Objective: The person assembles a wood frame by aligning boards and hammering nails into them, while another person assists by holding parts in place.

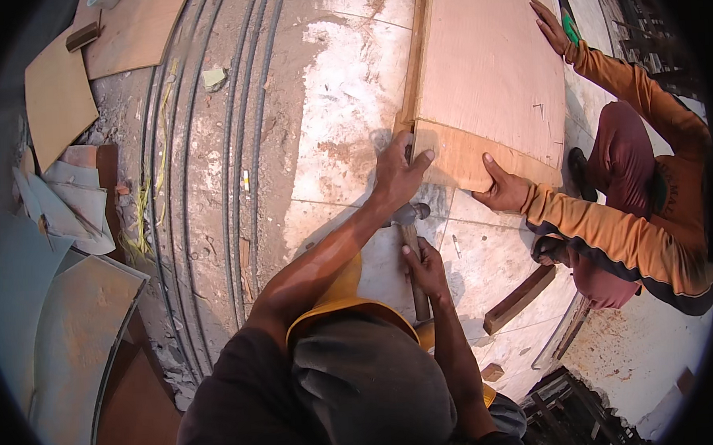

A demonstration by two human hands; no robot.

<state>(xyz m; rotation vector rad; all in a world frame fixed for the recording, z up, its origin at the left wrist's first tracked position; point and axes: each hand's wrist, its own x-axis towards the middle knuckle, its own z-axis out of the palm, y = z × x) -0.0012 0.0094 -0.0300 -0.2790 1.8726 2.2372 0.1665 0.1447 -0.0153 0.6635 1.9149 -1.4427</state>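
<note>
A long plywood panel [489, 65] lies before me on the tiled floor, with a wooden batten [414, 69] along its left edge. Across its near end sits a narrower plywood strip [457, 153]. My left hand [396, 174] is closed round the near left corner, thumb on top and fingers partly hidden at the batten. Just below it, my right hand [428, 273] grips a hammer [410, 214] by its handle, head up towards the panel. A co-worker's hand [504, 186] holds the strip's near right edge; their other hand [551, 29] is by the panel's far right side.
Several steel bars [230, 140] run lengthwise to my left over rubble. Loose sheets [83, 330] and plywood offcuts [61, 100] lie beyond them. The co-worker [649, 186] crouches at the right. A short timber block [519, 299] rests on the floor near my right arm.
</note>
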